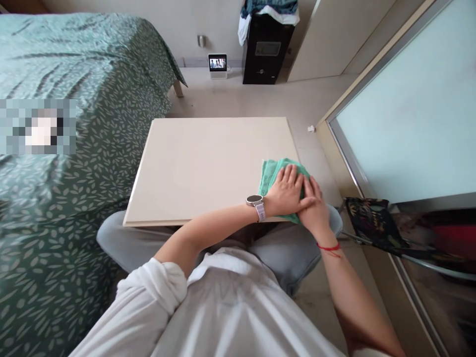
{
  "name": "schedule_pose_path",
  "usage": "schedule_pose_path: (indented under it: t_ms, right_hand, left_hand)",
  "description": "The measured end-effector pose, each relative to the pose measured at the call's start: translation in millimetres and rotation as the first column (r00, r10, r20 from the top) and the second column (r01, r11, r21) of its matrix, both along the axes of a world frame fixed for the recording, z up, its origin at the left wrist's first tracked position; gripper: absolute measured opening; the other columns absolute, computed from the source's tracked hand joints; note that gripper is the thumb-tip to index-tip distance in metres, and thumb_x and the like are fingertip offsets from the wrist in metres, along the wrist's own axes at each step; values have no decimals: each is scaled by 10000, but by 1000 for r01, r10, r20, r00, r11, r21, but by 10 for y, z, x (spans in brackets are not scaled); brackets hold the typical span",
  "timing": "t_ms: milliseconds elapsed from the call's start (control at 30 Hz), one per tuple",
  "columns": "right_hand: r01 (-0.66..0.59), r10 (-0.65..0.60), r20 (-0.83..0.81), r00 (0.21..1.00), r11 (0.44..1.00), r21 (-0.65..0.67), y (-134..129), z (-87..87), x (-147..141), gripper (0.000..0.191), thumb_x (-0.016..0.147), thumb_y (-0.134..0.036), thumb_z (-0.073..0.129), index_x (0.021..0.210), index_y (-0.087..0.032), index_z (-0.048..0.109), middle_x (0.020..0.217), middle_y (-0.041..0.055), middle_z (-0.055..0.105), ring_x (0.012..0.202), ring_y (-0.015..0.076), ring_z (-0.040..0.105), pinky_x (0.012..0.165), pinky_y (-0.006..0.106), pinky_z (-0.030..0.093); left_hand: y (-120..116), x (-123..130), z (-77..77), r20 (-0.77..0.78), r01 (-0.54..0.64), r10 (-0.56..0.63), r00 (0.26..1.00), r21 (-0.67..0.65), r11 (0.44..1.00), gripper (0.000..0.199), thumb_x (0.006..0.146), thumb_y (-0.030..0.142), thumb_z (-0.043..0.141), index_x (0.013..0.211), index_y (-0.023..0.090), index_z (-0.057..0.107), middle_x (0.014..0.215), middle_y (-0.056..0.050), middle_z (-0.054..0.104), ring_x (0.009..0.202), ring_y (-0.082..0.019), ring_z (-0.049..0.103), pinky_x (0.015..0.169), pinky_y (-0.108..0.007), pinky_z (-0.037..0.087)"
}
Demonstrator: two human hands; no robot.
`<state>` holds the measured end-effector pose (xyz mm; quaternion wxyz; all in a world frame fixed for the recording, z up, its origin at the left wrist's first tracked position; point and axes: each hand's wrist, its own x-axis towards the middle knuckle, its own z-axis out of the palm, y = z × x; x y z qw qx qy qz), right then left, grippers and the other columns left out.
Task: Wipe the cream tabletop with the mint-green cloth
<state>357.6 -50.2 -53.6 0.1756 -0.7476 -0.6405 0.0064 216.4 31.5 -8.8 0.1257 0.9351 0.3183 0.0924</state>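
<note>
A folded green cloth (268, 176) lies on the right front part of a cream low table (208, 163), reaching over its right edge. My left hand (286, 191), with a watch (255, 200) on its wrist, rests flat on the cloth, fingers stretched forward. Close beside it on the right, my right hand (315, 208) also lies on the cloth with its fingers extended. The two hands touch, and the left thumb crosses over the right hand. A red string (329, 248) circles the right wrist. The right thumb is hidden.
A bed with a green leaf-patterned cover (119, 99) stands to the left. A small screen (217, 65) and a black cabinet (262, 54) topped with clothes stand by the far wall. Frosted sliding panels (412, 109) and a dark patterned bag (372, 220) are at the right.
</note>
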Motion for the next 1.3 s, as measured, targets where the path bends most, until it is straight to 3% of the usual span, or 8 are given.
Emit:
schedule_pose_path:
  t_ms: [133,267,400,567,733,867,1100,1300]
  right_hand:
    - [201,-201,-13,979,972,119,-244,-91,-249,666,1108,-354,375,1702,-125,572,1678,281,619,1488,436,638,1218,659,538]
    - [180,-186,18,982,968,173,-297,-35,-780,656,1095,-379,412,1661,-140,642,1692,287,605,1583,503,525,1264,789,406]
    - [27,-32,29,999,988,153,-262,41,-1395,638,1099,-370,441,1661,-168,663,1691,268,625,1592,497,532,1272,774,406]
    - [-267,266,33,964,960,78,-178,124,-2211,634,1105,-364,491,1688,-171,646,1746,247,578,1625,499,515,1292,782,418]
    - [-580,582,32,812,812,-68,-17,323,-2956,683,1131,-364,514,1764,-107,520,1831,249,449,1686,486,454,1344,746,414]
    - [-733,746,19,666,659,-171,187,508,-3377,738,1142,-354,518,1804,-48,405,1869,280,340,1735,485,363,1385,734,363]
    - [-849,858,-42,512,498,-177,934,590,-3690,708,1137,-302,505,1798,-66,411,1909,215,295,1780,424,269,1443,670,259]
    - [-827,823,-101,559,544,-140,1922,515,-3836,733,1089,-229,502,1805,-97,413,1921,170,303,1789,391,250,1460,661,200]
  left_hand:
    - [-89,-79,72,-74,137,-137,988,-7,991,926,1160,660,477,1726,-73,452,1842,-349,283,1770,-458,251,1443,-585,254]
    - [-190,-591,60,-43,148,-147,988,20,989,957,1148,701,478,1730,-58,453,1827,-358,300,1761,-474,264,1424,-623,284]
    - [-331,-1334,2,-11,38,-37,999,26,999,970,1151,720,428,1726,-61,460,1828,-351,302,1763,-477,244,1430,-620,284]
    - [-645,-2321,-112,14,-252,251,968,84,964,898,1169,661,381,1731,-34,471,1847,-339,261,1765,-478,234,1413,-655,311]
    - [-932,-3181,-276,96,-507,498,862,171,845,862,1178,634,304,1717,-11,495,1842,-322,312,1767,-448,265,1403,-649,319]
    - [-995,-3613,-320,137,-659,644,752,142,739,916,1165,666,187,1696,-2,520,1838,-319,342,1783,-420,240,1428,-645,252]
    - [-495,-3763,-105,42,-825,824,564,38,563,985,1107,653,175,1687,-91,462,1809,-378,359,1748,-493,305,1399,-697,285]
    - [582,-3833,0,-41,-832,832,554,-57,552,885,1098,573,298,1716,-56,372,1832,-352,333,1779,-427,255,1447,-568,281]
